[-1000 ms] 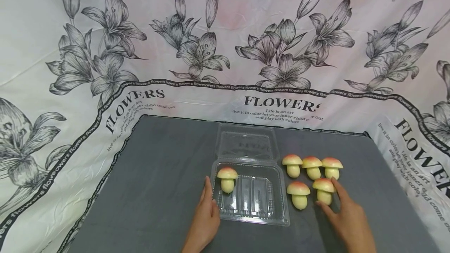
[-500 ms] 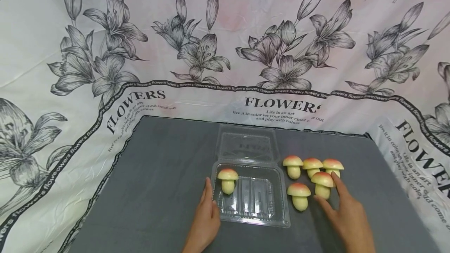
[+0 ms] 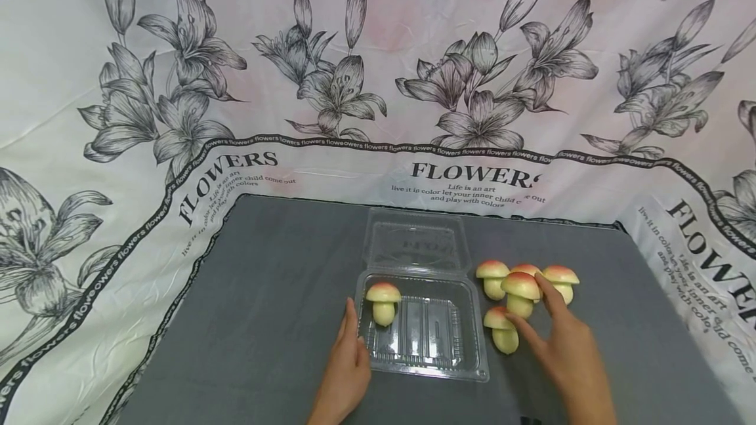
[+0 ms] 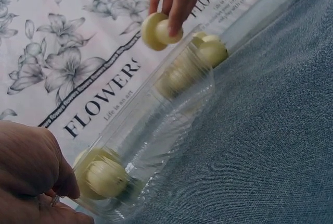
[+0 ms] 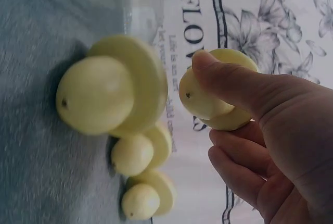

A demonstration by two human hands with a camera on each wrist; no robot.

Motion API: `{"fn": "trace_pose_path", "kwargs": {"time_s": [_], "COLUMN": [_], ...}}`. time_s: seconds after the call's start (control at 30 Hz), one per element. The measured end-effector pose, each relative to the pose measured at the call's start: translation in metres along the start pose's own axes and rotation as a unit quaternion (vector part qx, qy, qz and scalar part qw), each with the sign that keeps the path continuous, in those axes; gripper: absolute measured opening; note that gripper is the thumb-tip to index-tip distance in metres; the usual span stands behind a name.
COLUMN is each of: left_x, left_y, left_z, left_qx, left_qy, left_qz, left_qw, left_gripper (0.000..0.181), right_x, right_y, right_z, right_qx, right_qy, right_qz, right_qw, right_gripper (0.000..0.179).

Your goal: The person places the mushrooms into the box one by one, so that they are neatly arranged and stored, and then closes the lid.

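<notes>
My right hand (image 3: 569, 353) pinches a toy mushroom (image 3: 521, 295) with a red-yellow cap and pale stem, between thumb and fingers. In the right wrist view that mushroom (image 5: 200, 96) is off the table, its stem end facing the camera. A clear plastic clamshell box (image 3: 440, 364) lies opened out in front of me, another toy mushroom (image 3: 383, 303) inside at its left. My left hand (image 3: 345, 366) is at the box's left side; in the left wrist view its thumb and fingers (image 4: 67, 185) pinch the rim.
Right of the box, several more toy mushrooms stay on the grey table (image 3: 277, 281): one in front (image 3: 504, 336), others behind, such as the rightmost mushroom (image 3: 561, 281). The box's lid (image 3: 416, 241) lies folded back. Flower-printed cloth (image 3: 342, 169) borders the table.
The right hand has lifted a toy mushroom from the front right of the group and carried it left, over the other mushrooms. The left hand and box have stayed in place.
</notes>
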State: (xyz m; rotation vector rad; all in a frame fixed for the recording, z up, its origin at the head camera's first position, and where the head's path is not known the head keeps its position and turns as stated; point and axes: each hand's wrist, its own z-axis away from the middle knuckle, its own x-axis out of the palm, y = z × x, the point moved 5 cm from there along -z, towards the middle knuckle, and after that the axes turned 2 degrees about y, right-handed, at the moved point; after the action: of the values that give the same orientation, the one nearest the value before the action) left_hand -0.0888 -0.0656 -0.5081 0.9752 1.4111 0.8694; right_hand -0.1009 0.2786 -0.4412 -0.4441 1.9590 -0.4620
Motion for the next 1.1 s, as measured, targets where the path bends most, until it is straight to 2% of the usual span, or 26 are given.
{"fn": "trace_pose_path", "kwargs": {"time_s": [0.27,0.47,0.6,0.9,1.1], "left_x": [-0.001,0.000,0.000,0.000,0.001], "left_y": [-0.002,-0.003,-0.002,0.000,-0.002], "left_z": [-0.001,-0.001,0.000,0.000,0.001], "left_qx": [0.003,0.002,-0.002,-0.004,-0.008], "left_qy": [0.003,-0.001,-0.007,-0.013,-0.011], "left_qz": [-0.002,-0.003,0.002,0.005,0.000], "left_qw": [1.0000,1.0000,1.0000,0.9999,0.9999], "left_gripper": [0.073,0.074,0.075,0.074,0.074], "right_x": [0.011,0.020,0.026,0.047,0.055], "right_y": [-0.022,-0.042,-0.049,-0.060,-0.072], "right_z": [-0.009,-0.015,-0.015,-0.014,-0.012], "right_qx": [-0.024,-0.029,-0.043,-0.057,-0.072], "right_qy": [-0.016,-0.054,-0.060,-0.100,-0.092], "right_qz": [-0.018,-0.025,-0.035,-0.004,-0.012], "right_qw": [0.9994,0.9978,0.9967,0.9933,0.9931], "right_gripper": [0.087,0.084,0.080,0.085,0.085]}}
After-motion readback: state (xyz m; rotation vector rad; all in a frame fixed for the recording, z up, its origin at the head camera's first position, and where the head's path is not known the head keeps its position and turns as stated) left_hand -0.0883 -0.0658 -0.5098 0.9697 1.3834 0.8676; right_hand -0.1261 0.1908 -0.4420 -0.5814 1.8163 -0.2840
